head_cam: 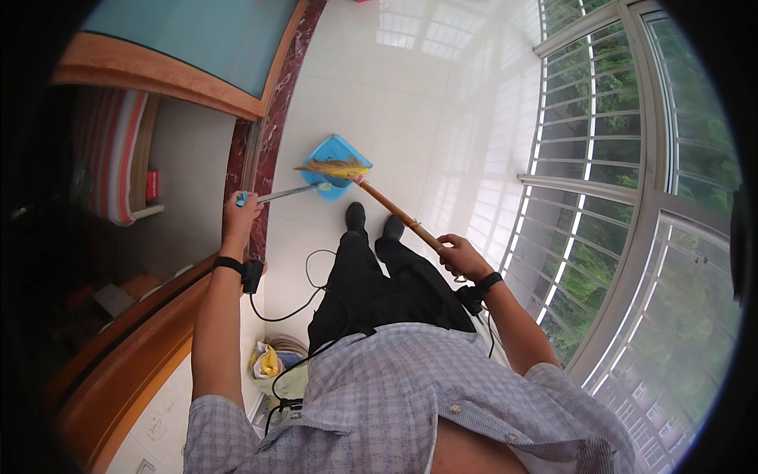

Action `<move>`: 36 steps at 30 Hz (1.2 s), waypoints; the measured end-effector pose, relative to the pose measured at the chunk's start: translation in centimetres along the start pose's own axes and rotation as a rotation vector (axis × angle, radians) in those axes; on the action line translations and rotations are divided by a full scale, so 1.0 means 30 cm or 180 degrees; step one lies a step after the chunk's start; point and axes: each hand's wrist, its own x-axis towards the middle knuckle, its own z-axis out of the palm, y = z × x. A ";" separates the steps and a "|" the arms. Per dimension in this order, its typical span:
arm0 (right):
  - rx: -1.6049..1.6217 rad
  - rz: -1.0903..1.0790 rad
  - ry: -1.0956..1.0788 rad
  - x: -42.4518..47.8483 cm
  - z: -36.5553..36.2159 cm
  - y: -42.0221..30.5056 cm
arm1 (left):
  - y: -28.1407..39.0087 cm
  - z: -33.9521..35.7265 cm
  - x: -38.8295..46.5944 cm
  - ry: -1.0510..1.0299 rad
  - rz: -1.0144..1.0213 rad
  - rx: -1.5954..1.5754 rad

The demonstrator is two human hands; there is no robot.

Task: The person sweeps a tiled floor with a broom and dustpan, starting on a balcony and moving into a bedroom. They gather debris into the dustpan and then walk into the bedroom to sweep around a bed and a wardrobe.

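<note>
My left hand (240,216) is closed around the upper end of a long metal dustpan handle (287,194), which has a blue tip. The handle runs down to a blue plastic dustpan (333,148) on the floor, beyond my feet. In my right hand (465,258) is the wooden stick of a broom (400,216). Its straw bristles (331,167), bound with yellow near the stick, lie across the dustpan and hide part of its inside. Whether any dirt is in the pan, I cannot tell.
A dark red marble sill (281,89) and wood-framed sliding door (177,89) border the pale glossy floor (391,89) on the left. Barred windows (580,195) line the right. Black cables (284,320) hang from my wrist devices. Bags (266,361) sit by the left wall.
</note>
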 end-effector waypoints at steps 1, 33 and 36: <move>-0.0032 -0.0036 0.0021 -0.050 -0.009 0.012 | -0.003 -0.018 -0.011 -0.0003 0.0041 0.0015; 0.1006 0.0516 -0.0306 -0.202 0.443 0.056 | -0.353 -0.430 -0.084 -0.0319 0.0317 0.0046; 0.0627 0.0381 0.0119 -0.261 0.419 0.026 | -0.361 -0.463 -0.096 -0.0082 0.0384 -0.0062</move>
